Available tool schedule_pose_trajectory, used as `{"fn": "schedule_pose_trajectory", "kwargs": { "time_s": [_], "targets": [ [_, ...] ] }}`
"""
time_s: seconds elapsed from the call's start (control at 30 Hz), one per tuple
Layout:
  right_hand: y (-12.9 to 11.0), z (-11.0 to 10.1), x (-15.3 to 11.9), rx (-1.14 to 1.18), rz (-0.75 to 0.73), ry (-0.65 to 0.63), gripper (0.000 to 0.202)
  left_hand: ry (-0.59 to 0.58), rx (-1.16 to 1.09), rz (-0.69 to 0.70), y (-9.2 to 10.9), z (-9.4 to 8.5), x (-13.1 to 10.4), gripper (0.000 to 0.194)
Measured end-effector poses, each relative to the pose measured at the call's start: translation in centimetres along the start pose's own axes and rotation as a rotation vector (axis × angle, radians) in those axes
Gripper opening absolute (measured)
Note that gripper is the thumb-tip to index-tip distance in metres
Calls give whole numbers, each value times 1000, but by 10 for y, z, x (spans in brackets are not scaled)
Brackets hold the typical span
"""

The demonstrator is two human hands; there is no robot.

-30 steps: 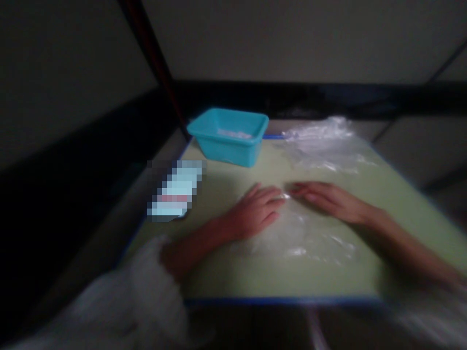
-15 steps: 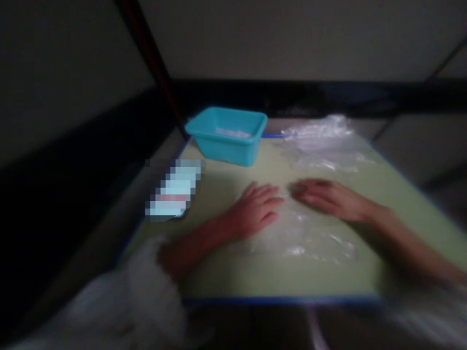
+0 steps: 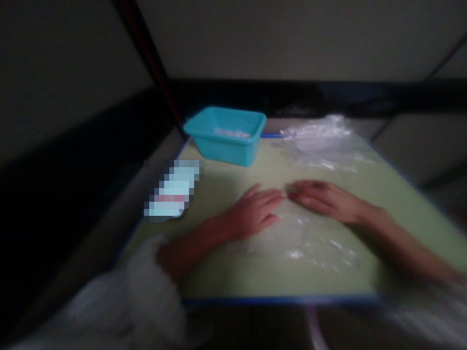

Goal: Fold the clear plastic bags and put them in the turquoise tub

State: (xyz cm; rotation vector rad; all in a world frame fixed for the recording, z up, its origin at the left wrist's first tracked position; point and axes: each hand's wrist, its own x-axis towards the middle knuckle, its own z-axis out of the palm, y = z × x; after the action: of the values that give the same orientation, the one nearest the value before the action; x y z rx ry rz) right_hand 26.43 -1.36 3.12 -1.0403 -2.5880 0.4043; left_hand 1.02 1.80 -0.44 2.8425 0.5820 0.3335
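Left hand [image 3: 251, 214] and right hand [image 3: 330, 200] brought closer at clear plastic film [image 3: 292, 238]; left laid flat, unclenched; right bent, pinch not discernible. Turquoise basin [image 3: 228, 149] seen beyond left hand.

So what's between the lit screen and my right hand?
Your left hand, laid over the clear plastic, lies between the lit screen and your right hand, as the head view shows.

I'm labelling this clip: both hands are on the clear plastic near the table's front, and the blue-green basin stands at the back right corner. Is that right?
Not quite: the head view shows the blue-green basin at the back left of the table, not the back right.
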Motion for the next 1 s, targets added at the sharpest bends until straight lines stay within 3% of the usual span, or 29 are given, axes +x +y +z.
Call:
{"fn": "schedule_pose_trajectory", "kwargs": {
  "time_s": [0.23, 0.4, 0.53, 0.7, 1.0],
  "targets": [
    [0, -11, -4, -75, 7, -36, 34, -19, 6, -12, 0, 0, 0, 44],
    [7, -16, -10, -81, 25, 16, 40, 24, -5, -1, 0, -2, -1, 44],
    [8, -20, -14, -71, 40, 63, 43, 97, -39, 87, 0, -11, -4, 40],
    [7, -19, -13, -21, 30, -20, 41, 141, -30, 244, -3, -12, -4, 31],
    [2, -12, -8, -67, 59, -43, 40, 253, 37, 352, -2, -9, -4, 27]
  ]
}}
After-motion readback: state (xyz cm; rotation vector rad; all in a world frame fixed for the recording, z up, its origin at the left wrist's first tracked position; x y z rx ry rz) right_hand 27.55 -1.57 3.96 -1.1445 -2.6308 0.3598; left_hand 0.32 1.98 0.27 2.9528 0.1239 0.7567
